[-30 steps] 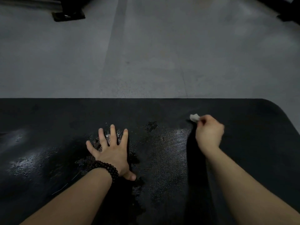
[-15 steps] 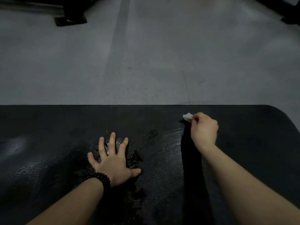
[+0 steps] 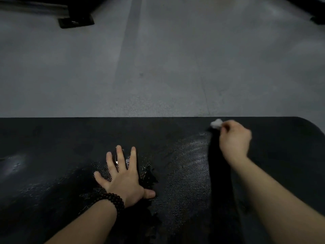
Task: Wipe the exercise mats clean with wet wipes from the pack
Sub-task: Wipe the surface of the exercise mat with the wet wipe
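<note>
Surroundings: grey floor [image 3: 175, 67] beyond the mat's far edge, with a darker stripe [image 3: 130, 50] running away from the viewer; a black equipment foot [image 3: 76, 22] at far left and a dark frame part [image 3: 314, 13] at far right, both well apart from the mat.
Obstructions: the right forearm's shadow [image 3: 219, 173] lies as a dark band across the mat, hiding the surface beneath it.
Right hand [image 3: 234, 138]: fingers curled, pinching a wet wipe [image 3: 216, 123]; the wipe is bunched, white, and pressed to the mat just beside its far edge, near the rounded right corner.
Left hand [image 3: 125, 178]: flat on the mat, fingers straight and spread, thumb out to the right; holds nothing. A dark bead bracelet [image 3: 112, 199] circles the wrist.
Exercise mat [image 3: 52, 138]: black, fills the lower half of view; fine dotted weave texture, glistening in patches between the hands and at far left, dull elsewhere; far edge straight, right corner rounded.
Wipe pack: out of view.
</note>
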